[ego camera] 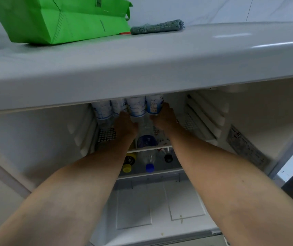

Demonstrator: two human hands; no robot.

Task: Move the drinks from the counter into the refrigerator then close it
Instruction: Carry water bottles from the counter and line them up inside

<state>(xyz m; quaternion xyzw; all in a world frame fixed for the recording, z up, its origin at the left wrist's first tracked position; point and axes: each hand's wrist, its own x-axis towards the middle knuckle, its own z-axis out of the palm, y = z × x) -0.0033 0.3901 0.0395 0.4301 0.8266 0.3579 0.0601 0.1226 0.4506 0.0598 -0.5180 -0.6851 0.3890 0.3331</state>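
The refrigerator (pixel 142 77) stands open below me, and both my arms reach into it. Several clear water bottles with blue-and-white labels (pixel 136 107) stand in a row at the back of the upper wire shelf. My left hand (pixel 126 123) grips one of the middle bottles low down. My right hand (pixel 165 118) holds the rightmost bottle (pixel 153 103), fingers wrapped round its lower part. Under the shelf lie a bottle with a blue cap (pixel 149 167), one with a yellow cap (pixel 127 168) and one with a black cap (pixel 168 158).
A green bag (pixel 60 20) and a grey folded cloth (pixel 157 26) lie on the refrigerator's top. Ribbed shelf rails (pixel 204 118) line the right inner wall, with a label sticker (pixel 247 148) beside them. A white drawer cover (pixel 160 206) sits at the bottom.
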